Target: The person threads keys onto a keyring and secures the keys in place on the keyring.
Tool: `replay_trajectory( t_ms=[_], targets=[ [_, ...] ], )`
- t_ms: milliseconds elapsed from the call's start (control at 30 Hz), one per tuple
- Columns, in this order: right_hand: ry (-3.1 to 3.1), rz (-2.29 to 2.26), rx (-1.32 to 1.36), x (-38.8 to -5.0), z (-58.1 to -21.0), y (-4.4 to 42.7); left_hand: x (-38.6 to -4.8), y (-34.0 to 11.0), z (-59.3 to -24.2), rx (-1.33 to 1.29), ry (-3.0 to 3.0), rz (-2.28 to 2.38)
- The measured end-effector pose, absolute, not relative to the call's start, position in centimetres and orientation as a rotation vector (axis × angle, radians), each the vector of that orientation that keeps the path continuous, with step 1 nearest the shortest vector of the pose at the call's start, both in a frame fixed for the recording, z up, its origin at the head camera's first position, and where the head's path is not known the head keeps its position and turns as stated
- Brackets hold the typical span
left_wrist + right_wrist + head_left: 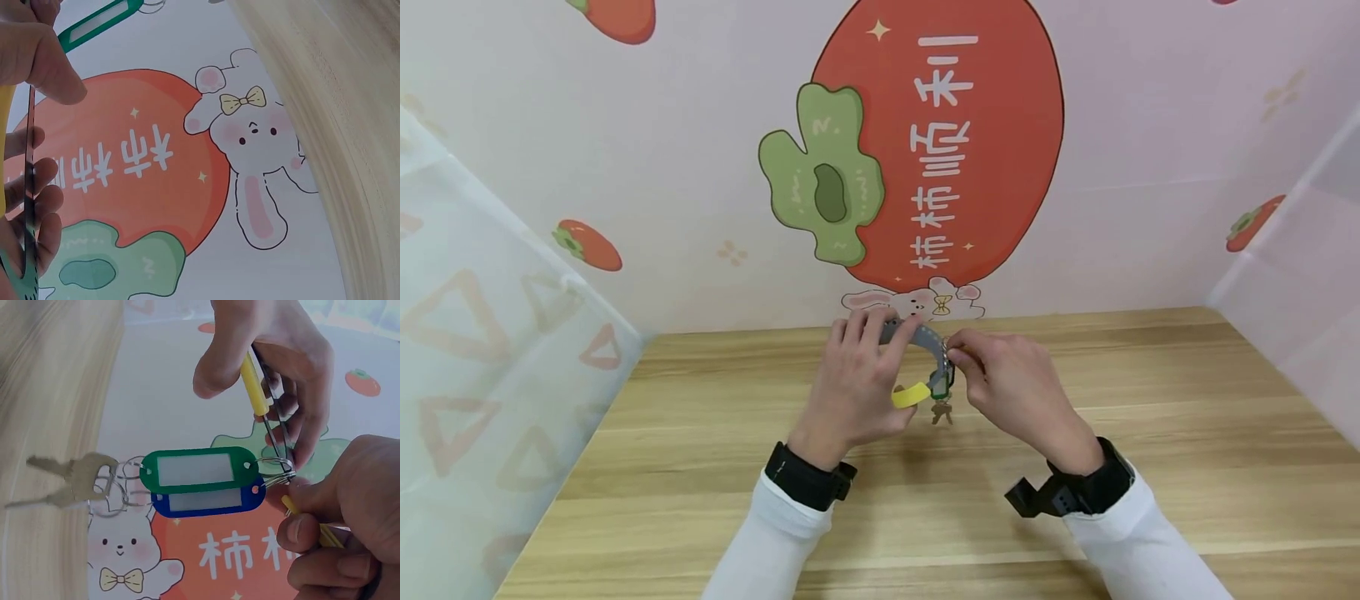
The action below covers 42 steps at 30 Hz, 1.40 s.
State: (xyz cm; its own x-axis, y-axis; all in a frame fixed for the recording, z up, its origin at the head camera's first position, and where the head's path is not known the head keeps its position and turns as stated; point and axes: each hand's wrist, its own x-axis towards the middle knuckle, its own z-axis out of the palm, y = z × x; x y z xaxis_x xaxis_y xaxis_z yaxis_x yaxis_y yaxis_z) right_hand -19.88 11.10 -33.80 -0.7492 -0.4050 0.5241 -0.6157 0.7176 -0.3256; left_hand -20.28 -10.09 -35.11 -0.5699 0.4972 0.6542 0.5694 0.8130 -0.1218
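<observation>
My left hand point(857, 375) grips a flat curved grey band point(930, 340) with a yellow section point(912, 396), its fingers around the outside. At the band's right side hang a green key tag point(194, 470) and a blue key tag point(206, 501), joined to it by small metal rings point(275, 478). Two brass-coloured keys point(90, 476) dangle from the tags' other ends. Close by, my right hand point(1018, 387) pinches a thin yellow piece point(328, 535) beside the metal rings. Its fingers hide most of that piece.
A wood-grain tabletop point(700, 467) lies below both hands. Behind it stands a white backdrop point(700, 167) printed with a big red persimmon, a rabbit and lettering. A patterned sheet point(490, 375) hangs along the left side.
</observation>
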Motion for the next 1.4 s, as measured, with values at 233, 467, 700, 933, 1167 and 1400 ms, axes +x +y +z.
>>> replay_trajectory(
  t_ms=[233, 467, 700, 933, 1167, 1400],
  targets=[
    [-2.514, 0.784, 0.806, -20.1, -33.8, 11.3, -20.1, -10.0, -35.3, -0.742, -2.286, -0.147],
    [-2.484, 0.903, 0.980, -20.8, -33.8, 12.5, -20.0, -9.8, -35.2, -0.752, -2.286, -0.242],
    [-2.518, 1.195, 1.140, -21.3, -33.4, 13.8, -19.8, -10.0, -35.0, -0.802, -2.314, -0.377],
    [-2.465, 1.298, 1.165, -21.6, -33.7, 13.8, -19.7, -10.5, -34.5, -0.847, -2.341, -0.527],
    [-2.431, 1.325, 1.111, -21.6, -33.8, 13.3, -19.6, -10.5, -34.1, -0.846, -2.348, -0.523],
    [-2.474, 1.375, 1.024, -21.0, -33.8, 12.8, -19.5, -10.4, -34.3, -0.831, -2.341, -0.454]
  ],
)
